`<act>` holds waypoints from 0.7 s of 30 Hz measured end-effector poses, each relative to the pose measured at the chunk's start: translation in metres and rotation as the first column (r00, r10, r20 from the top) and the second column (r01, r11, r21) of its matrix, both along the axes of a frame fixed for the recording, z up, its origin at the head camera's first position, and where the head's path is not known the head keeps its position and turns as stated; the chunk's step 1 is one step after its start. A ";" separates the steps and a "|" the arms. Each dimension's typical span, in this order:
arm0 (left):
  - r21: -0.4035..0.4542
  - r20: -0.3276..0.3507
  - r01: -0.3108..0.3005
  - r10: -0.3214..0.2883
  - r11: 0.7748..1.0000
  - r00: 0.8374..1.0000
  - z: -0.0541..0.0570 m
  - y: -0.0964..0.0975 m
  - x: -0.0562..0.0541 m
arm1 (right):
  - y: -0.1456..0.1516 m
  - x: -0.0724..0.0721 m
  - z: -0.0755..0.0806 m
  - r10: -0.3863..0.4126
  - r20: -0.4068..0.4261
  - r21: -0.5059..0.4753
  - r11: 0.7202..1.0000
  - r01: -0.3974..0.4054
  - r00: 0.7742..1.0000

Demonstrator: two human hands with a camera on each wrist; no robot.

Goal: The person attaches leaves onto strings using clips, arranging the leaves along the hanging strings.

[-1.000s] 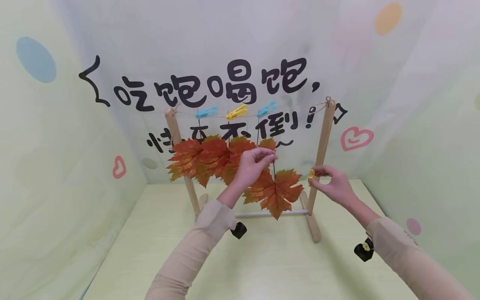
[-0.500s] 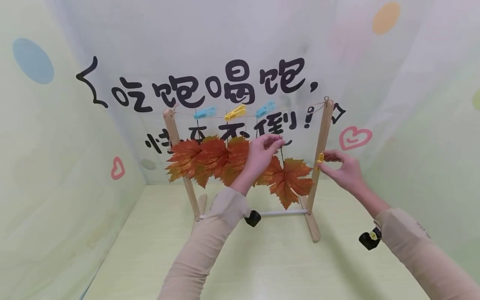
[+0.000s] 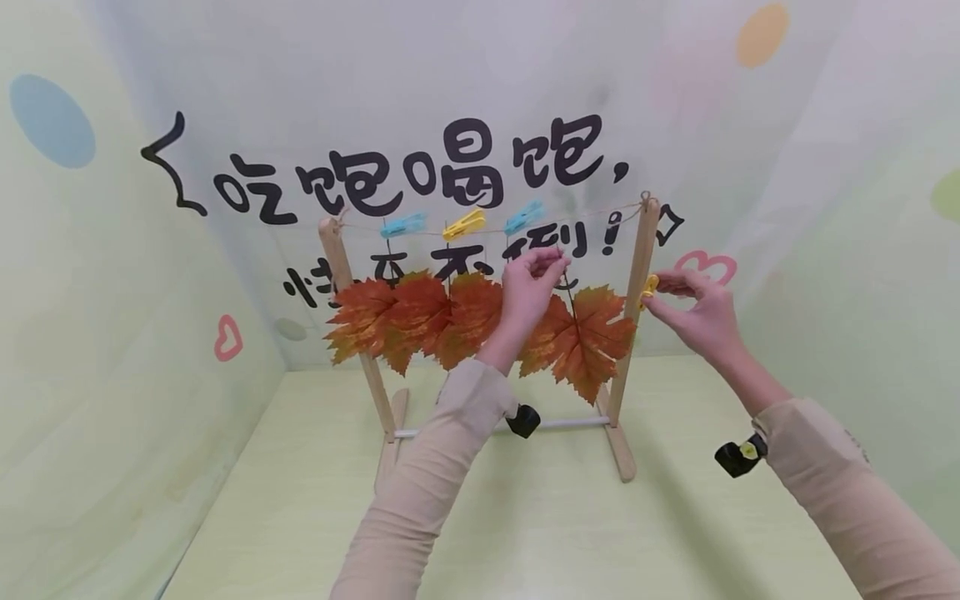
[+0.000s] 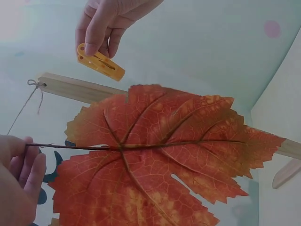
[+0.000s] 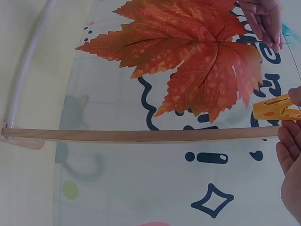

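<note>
My left hand [image 3: 527, 287] pinches the thin dark stem of an orange-red maple leaf [image 3: 592, 337], just below the string [image 3: 581, 218]. In the left wrist view that leaf [image 4: 141, 155] hangs from the fingertips by its stem. Beside the right post, my right hand [image 3: 705, 317] grips a yellow clothespin [image 3: 648, 292] between thumb and fingers. The right wrist view has this clothespin [image 5: 273, 107] near the post, apart from the leaf. Two blue clothespins, one at the left [image 3: 405, 224] and one at the right [image 3: 525, 217], and a yellow clothespin [image 3: 465, 224] sit on the string.
A wooden frame holds the string between its left post [image 3: 336, 250] and right post [image 3: 641, 250]. A white rod [image 3: 577, 423] joins the posts low down. Other leaves [image 3: 363, 317] hang at the left. Behind stands a printed backdrop [image 3: 337, 75]; below lies a pale table [image 3: 570, 533].
My left hand has lifted the leaf up and to the right, bringing the stem closer to the string. My right hand has risen alongside the right post with the yellow clothespin.
</note>
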State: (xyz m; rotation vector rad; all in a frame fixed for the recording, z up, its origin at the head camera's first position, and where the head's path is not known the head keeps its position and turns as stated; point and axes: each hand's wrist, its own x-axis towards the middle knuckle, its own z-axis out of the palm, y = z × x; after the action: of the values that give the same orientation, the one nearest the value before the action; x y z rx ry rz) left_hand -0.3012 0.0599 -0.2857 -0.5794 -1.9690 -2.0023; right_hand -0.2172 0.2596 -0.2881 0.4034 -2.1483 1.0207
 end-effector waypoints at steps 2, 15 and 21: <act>0.001 -0.003 0.005 -0.005 1.000 1.000 0.003 0.002 -0.001 | 0.006 -0.006 -0.001 -0.006 -0.004 0.000 1.000 0.006 1.000; 0.079 0.067 0.062 -0.067 0.995 0.996 0.021 0.018 -0.004 | 0.002 -0.013 0.028 -0.017 -0.072 0.028 0.999 0.019 0.997; 0.082 0.044 0.034 -0.038 0.996 0.998 0.018 0.025 -0.016 | -0.014 -0.006 0.054 0.007 -0.068 0.001 1.000 -0.007 0.998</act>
State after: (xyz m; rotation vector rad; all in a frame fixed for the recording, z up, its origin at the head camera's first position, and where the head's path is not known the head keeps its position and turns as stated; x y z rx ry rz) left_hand -0.3175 0.0853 -0.2680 -0.5590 -1.9054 -2.1243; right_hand -0.2236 0.2454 -0.2338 0.4400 -2.0878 0.9957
